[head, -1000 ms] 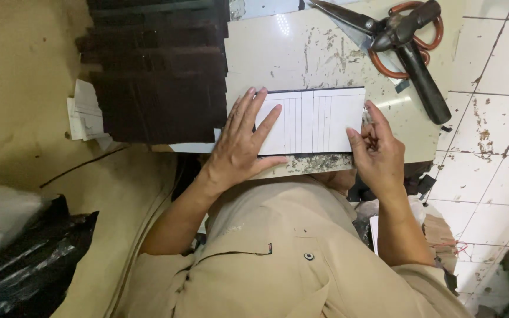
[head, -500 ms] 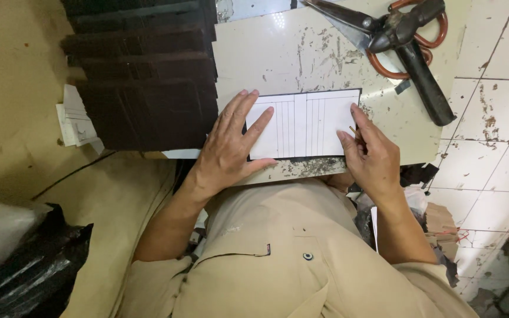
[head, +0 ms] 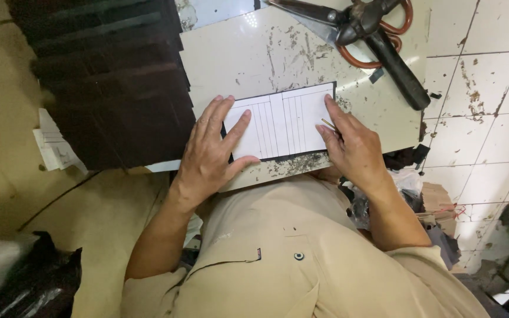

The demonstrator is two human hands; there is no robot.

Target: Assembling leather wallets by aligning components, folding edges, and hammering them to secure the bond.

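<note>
Pressing flat, left hand (head: 210, 156) is pinning a thin white lined card (head: 281, 123), light and bendable; right hand (head: 351, 147) is pinching a slim stick (head: 327, 124) at its edge.

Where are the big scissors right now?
In the head view, the scissors lie at the top right of the pale work board, beyond the lined white card and past the right hand.

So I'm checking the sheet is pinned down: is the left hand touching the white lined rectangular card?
Touching. The head view shows the left hand lying flat with its fingers spread across the white lined rectangular card.
</note>
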